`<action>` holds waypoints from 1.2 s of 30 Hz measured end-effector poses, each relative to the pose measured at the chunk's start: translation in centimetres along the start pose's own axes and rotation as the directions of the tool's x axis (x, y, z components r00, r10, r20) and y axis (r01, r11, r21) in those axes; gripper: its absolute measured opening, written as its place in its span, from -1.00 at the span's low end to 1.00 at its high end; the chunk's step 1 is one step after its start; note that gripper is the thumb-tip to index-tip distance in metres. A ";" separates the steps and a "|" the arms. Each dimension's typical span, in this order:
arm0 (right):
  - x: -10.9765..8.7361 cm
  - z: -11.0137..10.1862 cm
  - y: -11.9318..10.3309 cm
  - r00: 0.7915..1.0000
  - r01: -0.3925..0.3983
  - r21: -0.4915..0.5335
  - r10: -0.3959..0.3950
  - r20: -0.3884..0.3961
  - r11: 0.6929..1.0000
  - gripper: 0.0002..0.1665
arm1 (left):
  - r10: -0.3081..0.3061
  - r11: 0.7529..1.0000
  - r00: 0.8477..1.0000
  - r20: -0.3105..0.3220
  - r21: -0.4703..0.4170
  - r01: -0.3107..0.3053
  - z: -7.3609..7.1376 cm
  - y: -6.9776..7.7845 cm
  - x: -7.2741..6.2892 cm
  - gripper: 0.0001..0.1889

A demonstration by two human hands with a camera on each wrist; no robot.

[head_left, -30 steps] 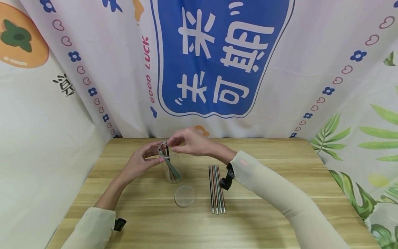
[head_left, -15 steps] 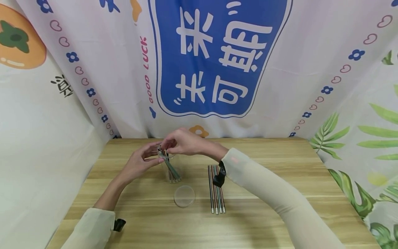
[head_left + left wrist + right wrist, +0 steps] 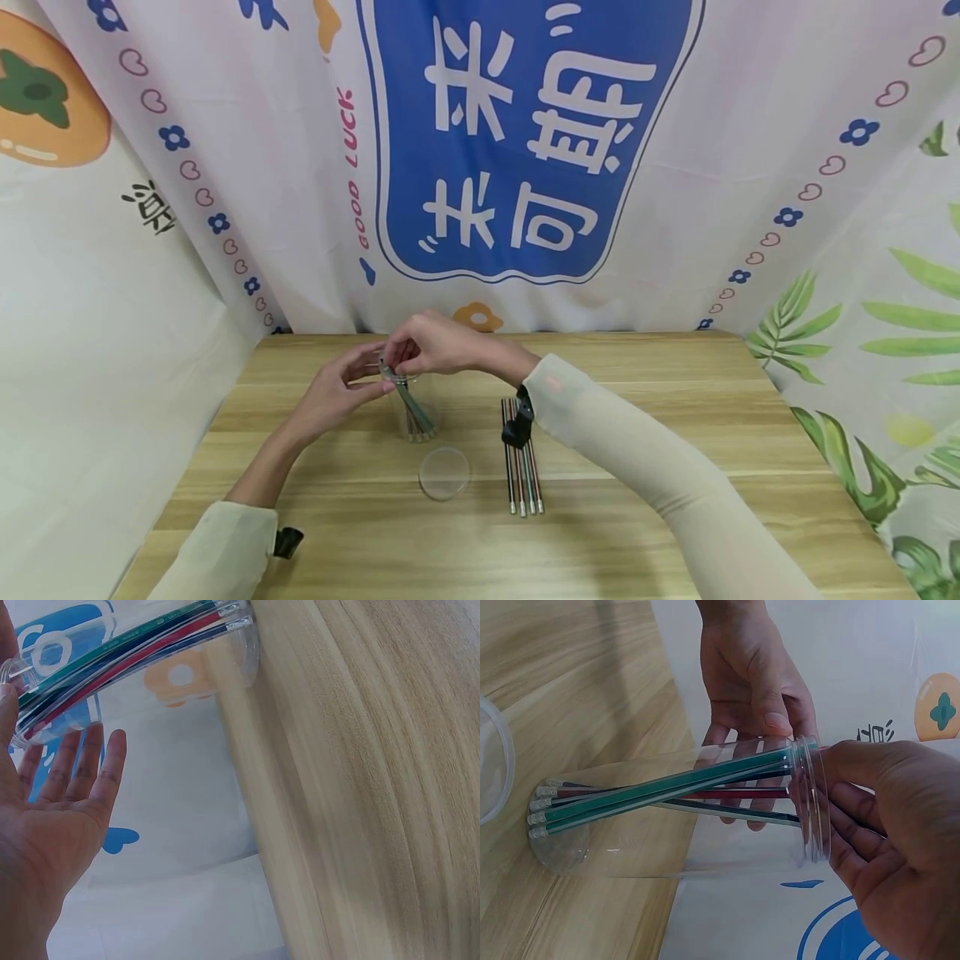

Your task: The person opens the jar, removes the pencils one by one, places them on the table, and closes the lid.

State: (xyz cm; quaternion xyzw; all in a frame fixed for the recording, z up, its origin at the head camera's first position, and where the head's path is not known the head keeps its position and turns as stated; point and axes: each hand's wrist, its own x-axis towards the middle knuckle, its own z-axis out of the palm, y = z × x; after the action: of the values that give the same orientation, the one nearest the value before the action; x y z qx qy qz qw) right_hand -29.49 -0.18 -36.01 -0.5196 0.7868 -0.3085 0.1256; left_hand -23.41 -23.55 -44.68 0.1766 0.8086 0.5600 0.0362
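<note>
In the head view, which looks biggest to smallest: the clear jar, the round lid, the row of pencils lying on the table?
1. Row of pencils, the longest.
2. Clear jar, partly hidden by the hands.
3. Round lid, though close to the jar in width.

The backdrop cloth [image 3: 675, 208] bears pink upside-down lettering reading "GOOD LUCK" [image 3: 358, 167], beside large white upside-down Chinese characters on a blue panel [image 3: 525, 142].

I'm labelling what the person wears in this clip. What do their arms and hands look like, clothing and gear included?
Both arms wear long, close-fitting pale beige sleeves, the left sleeve and the right sleeve, each ending at the wrist. A small black strapped device sits at each cuff: the left wrist device and the right wrist device. The left hand and right hand are bare, without gloves.
</note>
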 end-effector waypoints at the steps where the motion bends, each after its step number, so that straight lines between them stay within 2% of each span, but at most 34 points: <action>1: 0.1 0.0 0.0 1.000 -0.001 -0.002 0.001 0.002 1.000 -0.89 | 0.001 1.000 1.000 0.000 0.001 -0.001 0.0 0.0 0.0 -0.31; 9: 0.3 0.0 0.0 1.000 -0.019 -0.012 0.019 0.005 1.000 -0.92 | 0.015 1.000 1.000 0.003 0.000 -0.015 -0.1 0.0 0.1 -0.32; 18: 0.6 -0.2 0.0 0.999 -0.041 0.020 0.041 0.029 0.999 -0.93 | 0.009 1.000 1.000 0.005 0.012 -0.009 -0.1 0.2 0.2 -0.31; 36: 0.7 -0.4 0.5 0.996 -0.022 0.054 0.017 0.083 0.998 -0.93 | 0.018 1.000 1.000 0.002 0.013 -0.018 0.0 0.0 0.2 -0.32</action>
State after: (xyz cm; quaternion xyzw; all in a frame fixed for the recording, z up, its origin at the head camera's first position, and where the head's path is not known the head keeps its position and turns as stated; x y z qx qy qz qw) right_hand -30.37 -0.58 -35.90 -0.5206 0.7772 -0.3070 0.1752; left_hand -23.57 -23.50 -44.69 0.1846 0.8105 0.5551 0.0305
